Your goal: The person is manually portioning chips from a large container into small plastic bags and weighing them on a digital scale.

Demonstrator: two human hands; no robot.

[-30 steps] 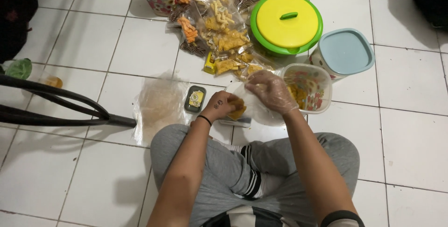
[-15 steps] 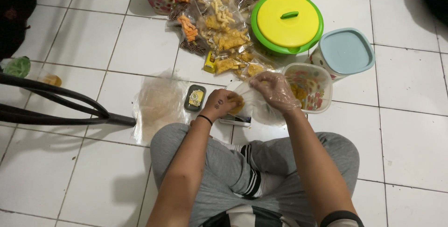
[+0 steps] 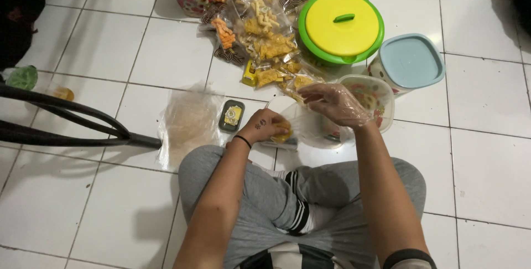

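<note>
I am looking down at a white tiled floor [image 3: 99, 42] with dark grout lines, the person seated cross-legged on it in grey trousers. My left hand [image 3: 266, 128], bare with a dark band at the wrist, is curled down over a small yellow snack bag [image 3: 283, 134] lying on the floor just ahead of the knees; the fingers pinch it. My right hand [image 3: 334, 103], in a thin clear glove, hovers just above and to the right with fingers loosely bent; I cannot tell whether it grips anything. Just left of the left hand sits a small dark tray [image 3: 231, 115], and beside that a stack of clear plastic bags [image 3: 188, 122]. Ahead lies a heap of filled snack packets [image 3: 260, 31], a green tub with a yellow lid [image 3: 341, 26], a container with a pale blue lid [image 3: 410, 61], and an open clear tub [image 3: 369, 98] touching the right hand's far side. A black curved bar [image 3: 66, 119] crosses the left edge. Open tiles lie to the right and lower left.
</note>
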